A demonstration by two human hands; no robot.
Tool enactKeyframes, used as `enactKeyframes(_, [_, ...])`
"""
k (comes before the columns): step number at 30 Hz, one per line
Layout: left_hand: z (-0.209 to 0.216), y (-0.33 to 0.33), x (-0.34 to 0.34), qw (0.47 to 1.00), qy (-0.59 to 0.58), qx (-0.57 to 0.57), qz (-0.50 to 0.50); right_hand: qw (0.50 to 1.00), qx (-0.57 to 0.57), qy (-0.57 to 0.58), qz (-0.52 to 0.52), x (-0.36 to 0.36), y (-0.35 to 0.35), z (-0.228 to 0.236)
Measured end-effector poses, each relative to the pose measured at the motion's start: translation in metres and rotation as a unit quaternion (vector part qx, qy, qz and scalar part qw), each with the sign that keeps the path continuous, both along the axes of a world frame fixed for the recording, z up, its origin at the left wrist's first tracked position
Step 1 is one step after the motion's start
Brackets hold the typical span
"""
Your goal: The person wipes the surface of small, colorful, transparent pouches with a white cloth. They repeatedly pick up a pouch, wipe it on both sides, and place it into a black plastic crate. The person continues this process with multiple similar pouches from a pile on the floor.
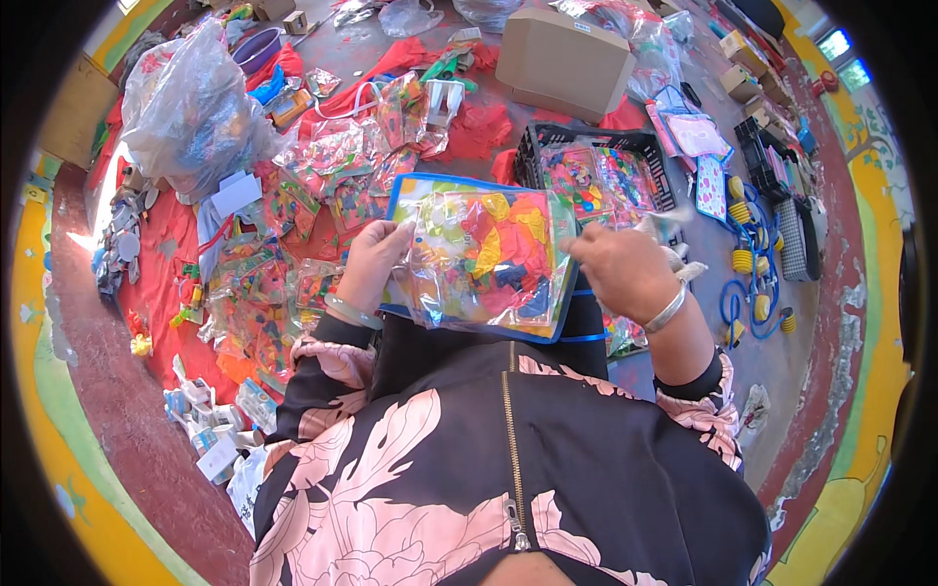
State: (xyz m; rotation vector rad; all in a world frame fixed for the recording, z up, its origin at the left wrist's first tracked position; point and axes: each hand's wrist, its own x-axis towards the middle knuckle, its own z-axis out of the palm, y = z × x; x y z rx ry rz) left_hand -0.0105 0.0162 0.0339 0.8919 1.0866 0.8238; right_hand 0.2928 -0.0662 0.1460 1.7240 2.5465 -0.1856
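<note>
Balloon packet (pixel 489 259): over the lap, lying on a blue-edged sleeve (pixel 418 180);
Left hand (pixel 374 259): thumb in front, closed on the packet's left edge;
Right hand (pixel 625 273): fingers curled together at the packet's right edge; cannot tell whether they grip it;
Edges and room: black crate (pixel 598 133) just beyond the right hand; grey floor (pixel 782 386) opens at near right;
Print: marks on the packet and the far cardboard box (pixel 562 68), too small to read;
Hidden: crate's near side, partly behind the right hand; pale blurred item (pixel 666 227) there, unclear.
</note>
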Motion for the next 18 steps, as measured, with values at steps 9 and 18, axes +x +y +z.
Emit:
enactKeyframes(9, [-0.029,0.016,0.011,0.993,-0.015,0.113,0.044,0.988,0.047,0.031,0.144,0.003,-0.001,-0.043])
enactKeyframes(18, [-0.035,0.012,0.027,0.925,0.240,0.279,0.099,0.999,-0.005,-0.047,-0.011,0.002,0.006,-0.010])
